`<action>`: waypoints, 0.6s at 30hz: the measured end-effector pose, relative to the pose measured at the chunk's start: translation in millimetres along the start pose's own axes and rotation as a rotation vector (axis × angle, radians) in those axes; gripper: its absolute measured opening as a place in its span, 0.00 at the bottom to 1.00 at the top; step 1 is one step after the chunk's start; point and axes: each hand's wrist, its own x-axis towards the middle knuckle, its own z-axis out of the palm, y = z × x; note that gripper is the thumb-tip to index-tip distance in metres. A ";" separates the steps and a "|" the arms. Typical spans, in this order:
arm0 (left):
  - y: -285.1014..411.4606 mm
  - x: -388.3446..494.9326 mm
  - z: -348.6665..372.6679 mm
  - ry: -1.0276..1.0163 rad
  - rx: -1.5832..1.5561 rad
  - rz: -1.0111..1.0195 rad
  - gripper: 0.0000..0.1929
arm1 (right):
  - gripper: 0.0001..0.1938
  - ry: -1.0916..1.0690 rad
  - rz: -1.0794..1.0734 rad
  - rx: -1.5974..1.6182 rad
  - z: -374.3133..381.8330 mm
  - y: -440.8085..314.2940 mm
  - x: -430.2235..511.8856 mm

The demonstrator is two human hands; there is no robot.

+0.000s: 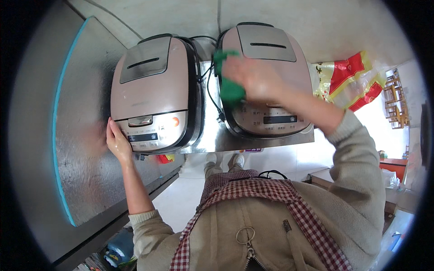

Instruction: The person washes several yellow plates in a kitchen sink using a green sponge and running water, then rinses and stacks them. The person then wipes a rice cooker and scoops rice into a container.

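Two pink rice cookers with black sides stand side by side on a stainless steel table (234, 142). My left hand (118, 140) rests its palm and fingers against the front left side of the left rice cooker (152, 91). Blurred by motion, my right hand (259, 79) grips a green cloth (232, 89) at the left part of the lid of the right rice cooker (298, 81). Part of that cooker's lid and front panel is hidden behind my hand and forearm. A black power cord with a plug (220, 117) lies between the two cookers.
A silvery panel with a blue edge (81, 135) stands close on the left. Behind the table is a pale wall (190, 17). A red and yellow plastic bag (346, 79) lies right of the right cooker. Wooden chairs (395, 98) stand farther off.
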 end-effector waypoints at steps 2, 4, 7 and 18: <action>-1.9 1.7 -0.6 -0.015 -0.012 0.016 0.26 | 0.25 0.146 0.276 0.054 8.6 47.6 7.1; -4.4 3.0 -1.5 -0.017 -0.003 0.018 0.26 | 0.23 0.265 0.408 0.093 8.6 99.4 -13.8; -6.9 2.9 -1.4 -0.026 -0.014 0.026 0.26 | 0.29 0.199 0.891 0.496 1.5 126.6 -71.4; -3.4 -0.3 1.5 -0.032 -0.136 -0.026 0.25 | 0.34 -0.127 0.504 0.165 -41.2 -106.0 -111.6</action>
